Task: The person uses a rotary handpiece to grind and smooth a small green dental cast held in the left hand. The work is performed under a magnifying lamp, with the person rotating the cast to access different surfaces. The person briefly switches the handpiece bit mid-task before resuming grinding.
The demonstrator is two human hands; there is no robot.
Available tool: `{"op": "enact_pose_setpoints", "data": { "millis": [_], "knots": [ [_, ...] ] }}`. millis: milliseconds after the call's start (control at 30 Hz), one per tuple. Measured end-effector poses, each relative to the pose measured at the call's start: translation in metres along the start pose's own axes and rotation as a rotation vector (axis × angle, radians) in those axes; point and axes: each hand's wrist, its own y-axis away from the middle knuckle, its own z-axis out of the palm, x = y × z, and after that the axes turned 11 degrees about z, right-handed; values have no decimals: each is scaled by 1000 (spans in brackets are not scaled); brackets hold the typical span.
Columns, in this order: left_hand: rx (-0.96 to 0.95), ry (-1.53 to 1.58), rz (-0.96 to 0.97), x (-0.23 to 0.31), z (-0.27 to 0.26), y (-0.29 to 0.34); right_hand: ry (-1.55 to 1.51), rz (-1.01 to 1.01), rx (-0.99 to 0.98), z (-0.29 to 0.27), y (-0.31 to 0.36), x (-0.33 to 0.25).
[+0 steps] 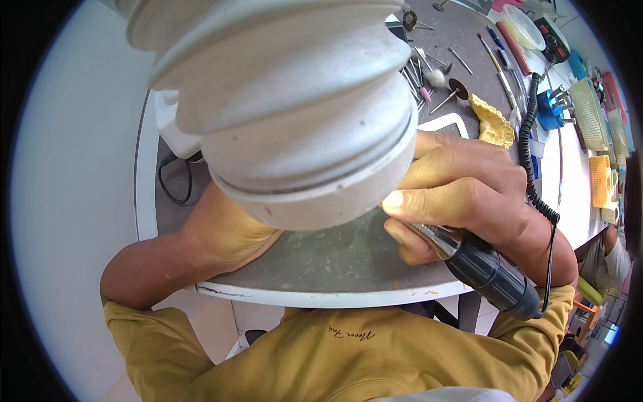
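Note:
My right hand [469, 184] is closed round a rotary handpiece [492, 271] with a black body and a metal nose. Its rear end points down toward my right sleeve, and its working tip is hidden behind a wide white corrugated hose [301, 127]. From the left, my left hand [238, 224] reaches under that same hose. Its fingers are out of sight, so I cannot see what they hold. Just beyond my right knuckles lies a yellowish dental cast [492, 122] with a row of teeth along its edge.
Several rotary burs and polishing discs [457, 88] are scattered at the back of the grey tabletop [335, 264]. A black coiled cord [529, 120] runs down the right side. Farther right stand a blue bur holder [550, 109], an orange basket [599, 181] and a black control box [552, 41].

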Motion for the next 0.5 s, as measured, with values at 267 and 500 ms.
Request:
{"op": "enact_pose_setpoints", "data": {
  "millis": [267,500],
  "knots": [
    [-10,-91,48,-2,-3,-1,26,-7,3,0,0,-1],
    [-55,-237,-1,4,-4,0,39,-38,11,0,2,7]
  ]
}}
